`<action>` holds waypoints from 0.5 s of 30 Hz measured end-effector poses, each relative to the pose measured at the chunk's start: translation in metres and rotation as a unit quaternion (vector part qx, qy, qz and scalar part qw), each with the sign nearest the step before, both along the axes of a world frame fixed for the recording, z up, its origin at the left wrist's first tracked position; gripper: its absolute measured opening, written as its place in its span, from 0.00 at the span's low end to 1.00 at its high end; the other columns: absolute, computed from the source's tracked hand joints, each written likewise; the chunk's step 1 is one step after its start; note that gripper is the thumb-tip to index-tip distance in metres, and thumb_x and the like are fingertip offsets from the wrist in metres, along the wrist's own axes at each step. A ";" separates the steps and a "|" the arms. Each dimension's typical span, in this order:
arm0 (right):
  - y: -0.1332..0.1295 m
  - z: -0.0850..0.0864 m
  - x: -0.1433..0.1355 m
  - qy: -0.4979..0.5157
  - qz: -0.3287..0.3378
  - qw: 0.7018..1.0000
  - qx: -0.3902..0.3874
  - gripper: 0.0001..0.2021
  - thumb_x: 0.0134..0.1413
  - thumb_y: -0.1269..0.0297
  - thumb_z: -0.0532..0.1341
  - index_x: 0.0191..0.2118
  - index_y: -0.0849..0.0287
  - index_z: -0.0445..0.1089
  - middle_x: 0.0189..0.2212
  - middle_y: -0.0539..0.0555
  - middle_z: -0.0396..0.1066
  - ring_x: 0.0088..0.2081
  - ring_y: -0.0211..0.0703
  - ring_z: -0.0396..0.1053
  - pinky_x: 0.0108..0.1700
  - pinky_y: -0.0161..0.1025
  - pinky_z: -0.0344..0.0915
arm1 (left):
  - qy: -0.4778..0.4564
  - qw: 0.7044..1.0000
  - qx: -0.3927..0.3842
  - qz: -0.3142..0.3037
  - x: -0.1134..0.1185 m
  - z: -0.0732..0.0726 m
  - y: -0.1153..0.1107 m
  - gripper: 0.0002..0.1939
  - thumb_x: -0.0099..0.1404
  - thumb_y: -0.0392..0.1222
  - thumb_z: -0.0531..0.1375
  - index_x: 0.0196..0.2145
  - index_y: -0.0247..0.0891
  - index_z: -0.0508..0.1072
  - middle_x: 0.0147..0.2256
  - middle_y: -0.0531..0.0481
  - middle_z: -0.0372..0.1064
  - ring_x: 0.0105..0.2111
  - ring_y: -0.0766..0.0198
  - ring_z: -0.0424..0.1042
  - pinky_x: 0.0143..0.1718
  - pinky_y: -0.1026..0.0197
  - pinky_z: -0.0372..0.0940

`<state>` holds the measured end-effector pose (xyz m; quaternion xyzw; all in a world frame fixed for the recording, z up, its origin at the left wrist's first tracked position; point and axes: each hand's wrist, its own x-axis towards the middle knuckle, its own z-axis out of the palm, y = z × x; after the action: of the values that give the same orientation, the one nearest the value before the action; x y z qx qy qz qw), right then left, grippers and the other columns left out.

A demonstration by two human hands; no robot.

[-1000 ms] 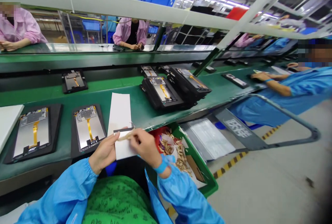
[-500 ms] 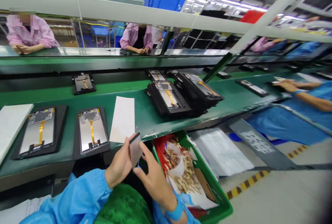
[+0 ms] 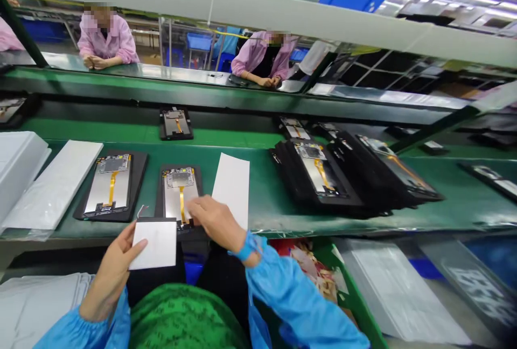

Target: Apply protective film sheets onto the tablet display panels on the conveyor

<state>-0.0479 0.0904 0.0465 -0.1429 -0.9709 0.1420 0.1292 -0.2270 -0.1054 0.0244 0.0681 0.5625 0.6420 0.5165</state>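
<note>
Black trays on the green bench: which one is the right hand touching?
The right hand rests on the near edge of the tray beside the white sheet; the tray further left lies untouched.

Both arms clad in bright blue smock sleeves gathered at elastic cuffs, a blue wrist strap worn on the right hand (image 3: 216, 222) just beyond the cuff, left hand (image 3: 111, 276) bare, a green patterned garment seen between the sleeves.

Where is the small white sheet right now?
In the head view, low and left of centre: the white sheet is held in the left hand, just in front of the bench edge, below the tray the right hand touches.
</note>
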 end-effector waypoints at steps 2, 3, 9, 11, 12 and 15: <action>0.029 0.002 -0.026 -0.049 0.087 0.985 0.139 0.13 0.68 0.73 0.52 0.53 0.60 0.68 0.48 0.63 0.71 0.46 0.49 0.67 0.42 0.42 0.67 | 0.010 1.000 -0.009 0.022 -0.014 -0.002 -0.001 0.50 0.48 0.45 0.75 0.65 0.37 0.59 0.50 0.39 0.76 0.48 0.47 0.77 0.48 0.50 0.73; 0.041 0.001 -0.037 -0.071 0.134 0.971 0.183 0.11 0.68 0.73 0.52 0.50 0.61 0.69 0.47 0.63 0.71 0.46 0.50 0.66 0.41 0.42 0.66 | 0.015 0.999 -0.013 0.025 -0.020 -0.004 0.001 0.51 0.47 0.46 0.76 0.65 0.36 0.59 0.49 0.39 0.77 0.47 0.47 0.77 0.47 0.50 0.73; 0.078 -0.019 -0.068 -0.091 0.267 0.935 0.215 0.11 0.70 0.69 0.52 0.39 0.60 0.70 0.37 0.58 0.72 0.41 0.46 0.66 0.38 0.41 0.64 | 0.038 0.999 0.008 0.010 -0.037 -0.013 0.026 0.50 0.50 0.49 0.74 0.66 0.36 0.59 0.49 0.38 0.76 0.49 0.48 0.77 0.49 0.51 0.72; 0.083 -0.028 -0.067 -0.043 0.221 0.963 0.147 0.10 0.70 0.67 0.52 0.40 0.60 0.70 0.37 0.57 0.73 0.40 0.45 0.68 0.39 0.40 0.66 | 0.050 0.999 0.015 -0.009 -0.037 -0.016 0.036 0.47 0.53 0.51 0.72 0.65 0.37 0.59 0.50 0.38 0.76 0.49 0.48 0.76 0.49 0.51 0.72; 0.085 -0.032 -0.066 -0.008 0.182 0.978 0.097 0.10 0.69 0.67 0.52 0.41 0.60 0.70 0.38 0.57 0.74 0.40 0.44 0.69 0.41 0.40 0.67 | 0.056 0.998 0.018 -0.020 -0.035 -0.018 0.042 0.46 0.54 0.51 0.72 0.65 0.36 0.60 0.50 0.38 0.76 0.49 0.49 0.76 0.49 0.52 0.72; 0.083 -0.038 -0.057 0.095 0.064 0.991 -0.075 0.09 0.68 0.70 0.53 0.44 0.59 0.71 0.42 0.56 0.75 0.44 0.43 0.72 0.47 0.39 0.69 | 0.077 0.995 0.032 -0.062 -0.029 -0.024 0.061 0.43 0.57 0.51 0.69 0.65 0.36 0.59 0.49 0.39 0.76 0.48 0.50 0.77 0.46 0.54 0.72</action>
<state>-0.1049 0.1738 0.0086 -0.0762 -0.9480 0.2356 0.2000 -0.2556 -0.0445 -0.0001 0.1688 0.5743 0.6192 0.5082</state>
